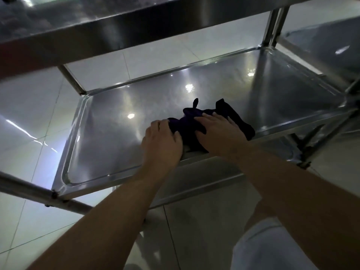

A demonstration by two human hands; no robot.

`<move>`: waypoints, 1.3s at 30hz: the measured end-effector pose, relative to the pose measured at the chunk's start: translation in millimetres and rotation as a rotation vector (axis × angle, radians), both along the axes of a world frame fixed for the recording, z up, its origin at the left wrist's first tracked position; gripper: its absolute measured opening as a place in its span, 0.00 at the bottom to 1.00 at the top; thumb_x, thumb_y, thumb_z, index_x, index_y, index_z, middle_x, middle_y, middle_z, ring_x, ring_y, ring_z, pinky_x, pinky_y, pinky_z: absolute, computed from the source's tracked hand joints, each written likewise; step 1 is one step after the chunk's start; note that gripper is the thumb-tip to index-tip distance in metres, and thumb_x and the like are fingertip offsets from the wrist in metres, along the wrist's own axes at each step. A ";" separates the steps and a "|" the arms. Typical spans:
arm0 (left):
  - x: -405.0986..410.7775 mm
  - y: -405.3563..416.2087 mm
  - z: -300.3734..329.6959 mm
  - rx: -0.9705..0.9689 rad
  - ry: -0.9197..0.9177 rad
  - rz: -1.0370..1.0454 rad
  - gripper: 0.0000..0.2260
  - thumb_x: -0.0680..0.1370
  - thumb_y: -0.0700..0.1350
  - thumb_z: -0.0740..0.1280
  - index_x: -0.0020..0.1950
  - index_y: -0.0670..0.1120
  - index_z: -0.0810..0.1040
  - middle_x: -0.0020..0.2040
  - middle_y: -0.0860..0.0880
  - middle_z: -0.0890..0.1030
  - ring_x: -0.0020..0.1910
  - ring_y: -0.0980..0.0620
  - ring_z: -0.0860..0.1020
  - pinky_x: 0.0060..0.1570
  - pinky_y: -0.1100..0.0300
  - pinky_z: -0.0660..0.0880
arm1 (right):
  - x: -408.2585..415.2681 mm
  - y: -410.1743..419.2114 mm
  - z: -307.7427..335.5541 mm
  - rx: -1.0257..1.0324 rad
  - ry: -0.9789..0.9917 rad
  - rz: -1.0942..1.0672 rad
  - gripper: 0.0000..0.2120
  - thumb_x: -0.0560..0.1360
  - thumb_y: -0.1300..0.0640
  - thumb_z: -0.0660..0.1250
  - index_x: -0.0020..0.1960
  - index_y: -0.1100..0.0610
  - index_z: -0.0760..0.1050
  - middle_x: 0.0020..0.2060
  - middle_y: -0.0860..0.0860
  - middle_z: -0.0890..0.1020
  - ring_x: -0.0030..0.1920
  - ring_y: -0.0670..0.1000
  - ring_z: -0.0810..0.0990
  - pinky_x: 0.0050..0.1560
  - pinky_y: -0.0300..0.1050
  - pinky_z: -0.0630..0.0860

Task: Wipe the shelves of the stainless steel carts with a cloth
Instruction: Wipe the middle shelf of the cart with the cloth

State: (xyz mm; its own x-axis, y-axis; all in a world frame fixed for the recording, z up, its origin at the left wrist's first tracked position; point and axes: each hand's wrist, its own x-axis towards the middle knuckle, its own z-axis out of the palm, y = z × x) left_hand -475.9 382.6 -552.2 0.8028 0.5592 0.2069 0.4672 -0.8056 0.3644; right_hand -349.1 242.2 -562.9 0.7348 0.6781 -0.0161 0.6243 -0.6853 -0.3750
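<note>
Head view: steel shelf gleams above pale tiled floor.

The lower shelf of the stainless steel cart is a shallow tray with a raised rim and rounded corners, its polished surface showing bright spots of reflected light. A dark, crumpled cloth lies directly on it, toward the near edge at about 5 o'clock of the shelf's middle. An upper shelf runs overhead at 12 o'clock. The cart stands on a glossy pale tiled floor.
</note>
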 end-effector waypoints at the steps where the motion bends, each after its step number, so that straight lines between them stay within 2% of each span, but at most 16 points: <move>1: 1.9 0.3 -2.3 -0.004 0.011 -0.013 0.21 0.83 0.49 0.62 0.74 0.44 0.71 0.72 0.43 0.73 0.68 0.43 0.73 0.65 0.50 0.69 | 5.3 -7.1 0.8 0.001 -0.003 -0.005 0.28 0.81 0.38 0.54 0.80 0.40 0.60 0.81 0.42 0.62 0.82 0.50 0.55 0.81 0.60 0.49; 6: 8.0 7.1 -15.9 0.020 0.165 -0.040 0.23 0.85 0.53 0.58 0.77 0.45 0.68 0.79 0.42 0.67 0.77 0.42 0.64 0.77 0.46 0.61 | 53.1 -55.8 4.3 -0.028 0.000 -0.054 0.28 0.80 0.38 0.53 0.80 0.39 0.60 0.81 0.41 0.61 0.82 0.49 0.56 0.81 0.59 0.51; 8: 10.9 7.8 -18.3 0.051 0.211 -0.053 0.24 0.85 0.56 0.55 0.78 0.46 0.66 0.80 0.42 0.65 0.78 0.41 0.64 0.77 0.44 0.61 | 80.6 -82.1 6.4 -0.047 -0.013 -0.083 0.28 0.80 0.38 0.53 0.80 0.40 0.61 0.81 0.43 0.63 0.81 0.51 0.58 0.80 0.59 0.55; 10: 11.4 6.7 -19.0 0.050 0.197 -0.040 0.22 0.85 0.56 0.55 0.76 0.47 0.67 0.79 0.44 0.66 0.77 0.41 0.65 0.76 0.44 0.63 | 109.9 -110.5 7.3 -0.041 -0.053 -0.119 0.28 0.80 0.39 0.55 0.79 0.43 0.65 0.78 0.46 0.68 0.78 0.55 0.65 0.76 0.58 0.62; 14: 10.5 4.4 -19.6 0.051 0.160 -0.036 0.19 0.84 0.54 0.56 0.71 0.47 0.70 0.72 0.44 0.71 0.71 0.41 0.70 0.71 0.43 0.65 | 177.0 -173.7 7.7 -0.066 -0.045 -0.294 0.25 0.82 0.43 0.60 0.78 0.46 0.67 0.75 0.56 0.72 0.71 0.62 0.73 0.71 0.58 0.70; 17: 10.3 5.7 -20.1 0.034 0.188 -0.043 0.24 0.83 0.57 0.55 0.77 0.48 0.66 0.79 0.45 0.66 0.78 0.41 0.64 0.77 0.42 0.61 | 215.0 -205.5 9.1 -0.106 -0.038 -0.477 0.27 0.82 0.41 0.58 0.79 0.46 0.65 0.74 0.64 0.70 0.71 0.67 0.71 0.72 0.63 0.68; 20: 9.8 4.8 -20.6 0.034 0.201 -0.052 0.29 0.81 0.60 0.50 0.79 0.49 0.63 0.81 0.45 0.64 0.80 0.42 0.61 0.79 0.43 0.59 | 224.1 -199.5 7.3 -0.160 -0.045 -0.565 0.29 0.81 0.39 0.55 0.81 0.45 0.60 0.78 0.61 0.65 0.76 0.67 0.64 0.75 0.66 0.61; 23: 9.1 4.8 -21.7 0.023 0.217 -0.043 0.31 0.80 0.61 0.49 0.81 0.50 0.60 0.82 0.46 0.62 0.81 0.43 0.59 0.80 0.44 0.56 | 204.1 -146.3 8.1 -0.097 0.006 -0.455 0.28 0.82 0.42 0.57 0.80 0.50 0.63 0.78 0.58 0.66 0.76 0.65 0.65 0.73 0.64 0.65; 27: 8.2 6.6 -22.1 0.012 0.224 -0.047 0.31 0.81 0.62 0.49 0.82 0.51 0.59 0.83 0.47 0.60 0.82 0.45 0.58 0.80 0.44 0.55 | 132.3 -32.8 6.2 -0.056 -0.082 -0.088 0.27 0.79 0.44 0.59 0.76 0.49 0.69 0.75 0.53 0.72 0.74 0.59 0.69 0.71 0.58 0.68; 30: 7.3 6.9 -20.6 0.000 0.220 -0.052 0.33 0.80 0.62 0.49 0.83 0.50 0.59 0.83 0.46 0.61 0.82 0.46 0.58 0.80 0.44 0.55 | 84.6 27.6 0.1 -0.028 -0.082 0.182 0.30 0.78 0.39 0.58 0.79 0.43 0.65 0.79 0.47 0.66 0.79 0.54 0.63 0.77 0.58 0.61; 32: 7.8 6.9 -19.0 -0.009 0.217 -0.045 0.34 0.78 0.62 0.49 0.83 0.49 0.60 0.83 0.47 0.61 0.82 0.46 0.58 0.80 0.45 0.55 | 81.6 37.6 -1.7 -0.006 -0.041 0.267 0.30 0.78 0.37 0.55 0.80 0.41 0.63 0.80 0.44 0.65 0.80 0.51 0.60 0.79 0.58 0.55; 35: 7.2 5.9 -18.5 -0.008 0.214 -0.051 0.34 0.79 0.63 0.49 0.83 0.50 0.60 0.83 0.47 0.61 0.82 0.46 0.58 0.80 0.44 0.56 | 116.8 18.2 3.0 0.000 -0.066 0.228 0.29 0.77 0.40 0.57 0.77 0.41 0.67 0.77 0.46 0.70 0.77 0.54 0.67 0.78 0.58 0.60; 37: 6.7 5.3 -18.9 0.004 0.215 -0.038 0.34 0.79 0.64 0.48 0.83 0.51 0.60 0.82 0.48 0.62 0.82 0.47 0.58 0.80 0.44 0.56 | 159.2 -11.4 6.3 0.041 -0.072 0.095 0.25 0.78 0.44 0.61 0.75 0.44 0.72 0.74 0.51 0.75 0.72 0.59 0.73 0.74 0.57 0.67; 39: 6.6 5.1 -19.5 0.012 0.218 -0.026 0.34 0.78 0.64 0.47 0.82 0.52 0.61 0.82 0.49 0.62 0.82 0.47 0.59 0.80 0.45 0.56 | 208.0 -54.5 8.7 0.048 -0.083 -0.075 0.22 0.80 0.49 0.64 0.74 0.47 0.73 0.72 0.58 0.76 0.70 0.63 0.75 0.72 0.56 0.68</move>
